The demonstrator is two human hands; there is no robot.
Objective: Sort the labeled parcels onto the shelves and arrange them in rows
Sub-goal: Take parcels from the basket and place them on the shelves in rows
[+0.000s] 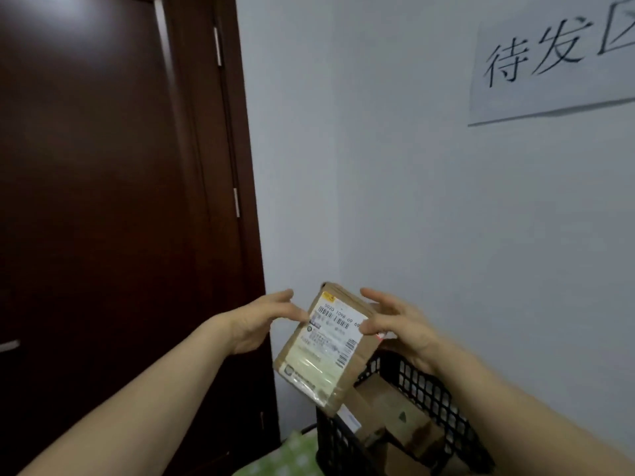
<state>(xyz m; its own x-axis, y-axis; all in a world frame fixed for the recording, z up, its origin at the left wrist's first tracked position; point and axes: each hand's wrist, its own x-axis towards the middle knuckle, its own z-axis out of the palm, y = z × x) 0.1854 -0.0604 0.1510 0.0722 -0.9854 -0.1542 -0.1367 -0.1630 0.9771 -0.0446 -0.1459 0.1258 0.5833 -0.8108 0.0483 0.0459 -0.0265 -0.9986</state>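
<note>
a flat brown cardboard parcel (338, 364) is held up in the air in front of a pale wall (395, 183), above the near corner of a black mesh basket (431, 395). a white and cream shipping label with barcodes and printed digits covers most of its face, which is turned toward the camera. its long axis is steeply tilted, with the top end up and to the right and the bottom end down and to the left. the right hand (400, 326) pinches the upper right edge, thumb on the label and fingers curled behind. the left hand (259, 321) has loosely spread fingers, and only its thumb tip meets the left edge.
</note>
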